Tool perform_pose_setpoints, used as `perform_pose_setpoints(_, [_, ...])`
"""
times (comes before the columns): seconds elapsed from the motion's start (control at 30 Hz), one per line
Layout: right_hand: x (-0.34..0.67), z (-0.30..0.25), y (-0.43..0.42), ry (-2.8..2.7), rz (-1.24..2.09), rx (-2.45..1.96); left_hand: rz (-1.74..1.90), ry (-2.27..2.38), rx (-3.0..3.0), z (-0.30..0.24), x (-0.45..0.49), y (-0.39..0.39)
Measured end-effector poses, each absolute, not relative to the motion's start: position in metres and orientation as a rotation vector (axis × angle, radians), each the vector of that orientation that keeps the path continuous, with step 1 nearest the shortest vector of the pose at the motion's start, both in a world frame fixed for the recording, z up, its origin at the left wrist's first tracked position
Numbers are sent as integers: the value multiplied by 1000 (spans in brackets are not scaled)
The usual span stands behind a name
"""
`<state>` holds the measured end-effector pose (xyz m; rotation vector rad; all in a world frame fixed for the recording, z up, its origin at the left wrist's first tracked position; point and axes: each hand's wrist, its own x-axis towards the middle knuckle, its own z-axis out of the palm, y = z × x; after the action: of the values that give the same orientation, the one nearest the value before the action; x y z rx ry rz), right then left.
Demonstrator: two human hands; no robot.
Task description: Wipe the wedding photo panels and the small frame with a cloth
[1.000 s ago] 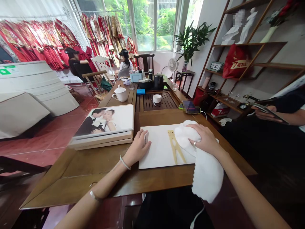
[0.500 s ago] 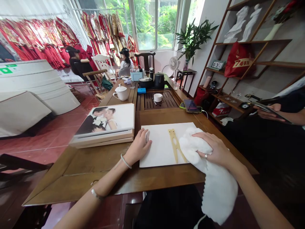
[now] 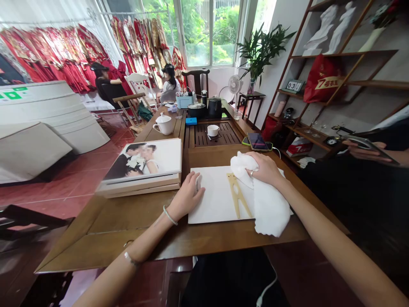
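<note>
A white board [image 3: 212,200] lies flat on the wooden table in front of me. On its face is a yellowish shape [image 3: 237,196] with a cat-like head and two long legs; I cannot tell whether it is printed or a separate piece. My left hand [image 3: 189,194] rests at the board's left edge, fingers stretched out and thumb apart. A small white patch with grey marks shows beside those fingers. My right hand [image 3: 263,168] grips a white cloth [image 3: 271,209] over the board's upper right part. The cloth's loose end hangs down across the board's lower right corner.
Left of the board is a stack of photo panels [image 3: 147,164]. Behind it stands a lidded white cup [image 3: 164,124]. A tea tray [image 3: 220,134] holds a small white bowl [image 3: 212,130]. Phones [image 3: 258,142] lie back right. At right, a person's hand [image 3: 367,151] holds a phone.
My right hand has moved away from me and slightly left, taking the cloth up toward the board's far edge. The cloth's hanging end has risen onto the table. My left hand stays put.
</note>
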<state>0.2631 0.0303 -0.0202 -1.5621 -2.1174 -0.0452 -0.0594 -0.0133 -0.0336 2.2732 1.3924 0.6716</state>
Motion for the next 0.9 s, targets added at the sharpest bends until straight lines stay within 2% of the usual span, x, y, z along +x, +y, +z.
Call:
perform_pose_setpoints(0.33, [261,-18,-10,-2226,6,-1419,691,1373,2298,-36,-62,-12])
perform_pose_setpoints(0.63, [272,-12,-60,-2309,258,-1301,713,1383,2269,-38,-62,-12])
perform_pose_setpoints(0.9, [298,-3,-68,-2288,645,-1253,741,1361,2285,-38,-62,-12])
